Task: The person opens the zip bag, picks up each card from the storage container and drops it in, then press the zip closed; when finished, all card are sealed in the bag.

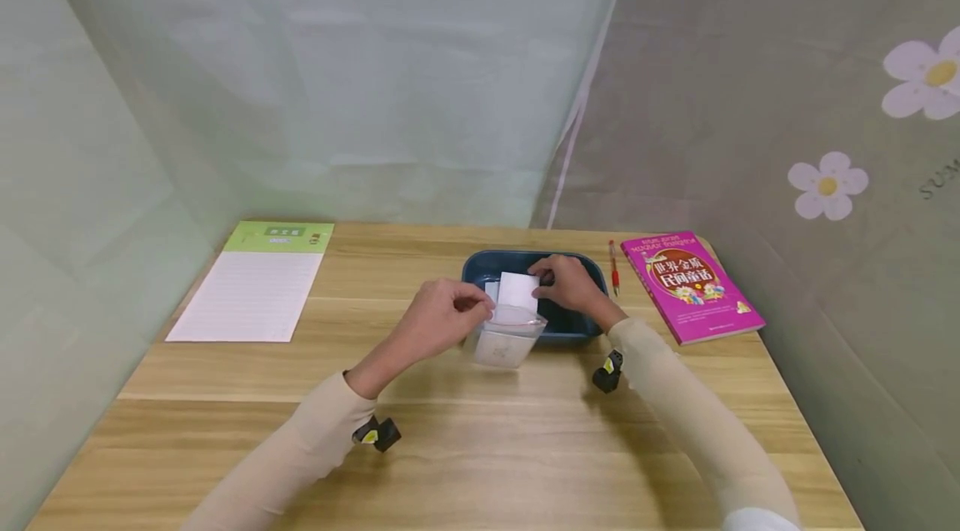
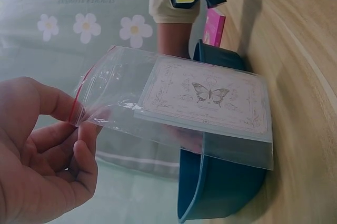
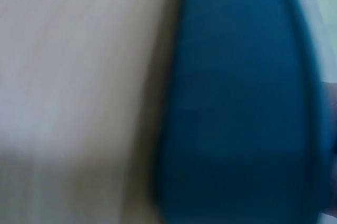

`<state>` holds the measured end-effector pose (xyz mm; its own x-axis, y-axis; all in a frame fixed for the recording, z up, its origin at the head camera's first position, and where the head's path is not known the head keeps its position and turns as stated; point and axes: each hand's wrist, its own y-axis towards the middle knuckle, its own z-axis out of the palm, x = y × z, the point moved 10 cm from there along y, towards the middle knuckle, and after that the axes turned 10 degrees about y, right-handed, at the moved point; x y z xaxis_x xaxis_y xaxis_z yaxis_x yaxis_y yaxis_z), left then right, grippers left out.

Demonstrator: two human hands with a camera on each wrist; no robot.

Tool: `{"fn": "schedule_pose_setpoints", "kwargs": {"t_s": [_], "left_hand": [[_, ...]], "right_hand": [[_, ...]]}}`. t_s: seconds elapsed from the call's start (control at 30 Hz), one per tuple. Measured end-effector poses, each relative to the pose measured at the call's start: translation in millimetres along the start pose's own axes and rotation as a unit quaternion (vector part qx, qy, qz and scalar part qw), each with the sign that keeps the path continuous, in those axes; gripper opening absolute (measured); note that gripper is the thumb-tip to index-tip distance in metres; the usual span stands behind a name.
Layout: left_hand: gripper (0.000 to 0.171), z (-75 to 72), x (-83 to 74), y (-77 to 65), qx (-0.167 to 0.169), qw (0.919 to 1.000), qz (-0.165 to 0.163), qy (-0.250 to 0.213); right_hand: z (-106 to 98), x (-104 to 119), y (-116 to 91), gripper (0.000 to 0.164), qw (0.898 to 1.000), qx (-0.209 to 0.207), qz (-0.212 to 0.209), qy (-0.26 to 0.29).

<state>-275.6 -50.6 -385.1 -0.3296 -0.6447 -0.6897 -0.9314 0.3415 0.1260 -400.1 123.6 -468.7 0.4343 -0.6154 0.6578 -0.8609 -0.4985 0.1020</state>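
One bag, one bin, one white card
Left hand pinches the bag before the bin; right hand pinches the white card at the bin. One pad, pen, book around.

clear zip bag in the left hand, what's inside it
A pale butterfly-printed card shows inside the clear zip bag, at the end away from the left hand. Whether more lies behind it can't be seen; the card covers that.
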Motion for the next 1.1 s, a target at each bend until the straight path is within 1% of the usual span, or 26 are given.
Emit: {"fn": "schedule_pose_setpoints", "kwargs": {"t_s": [0.2,0.43,0.67,0.87,1.1], "left_hand": [[0.017,-1.4,1.6,0.4,0.0,1.0,-0.004,-0.002],[0.015,-1.4,2.4,0.8,-0.007,1.0,0.004,-0.002],[0.017,-1.9,4.1,0.5,-0.005,0.9999,-0.005,-0.01],[0.018,-1.5,2.8,2.2,-0.006,0.9999,-0.001,-0.008],[0.014,-1.2,1.4,3.8,-0.01,0.9999,0.005,-0.01]], "right_hand": [[-17.2,4.7,-3.5,0.02,0.999,-0.015,0.034,0.038],[-27.6,22.0,-12.7,0.015,0.998,-0.022,-0.001,0.054],[-42.2,41.0,-22.7,0.016,0.998,-0.032,-0.008,0.062],[-56.4,54.5,-30.1,0.016,0.997,-0.052,-0.014,0.063],[-74.1,69.7,-40.8,0.02,0.994,-0.08,-0.017,0.073]]}}
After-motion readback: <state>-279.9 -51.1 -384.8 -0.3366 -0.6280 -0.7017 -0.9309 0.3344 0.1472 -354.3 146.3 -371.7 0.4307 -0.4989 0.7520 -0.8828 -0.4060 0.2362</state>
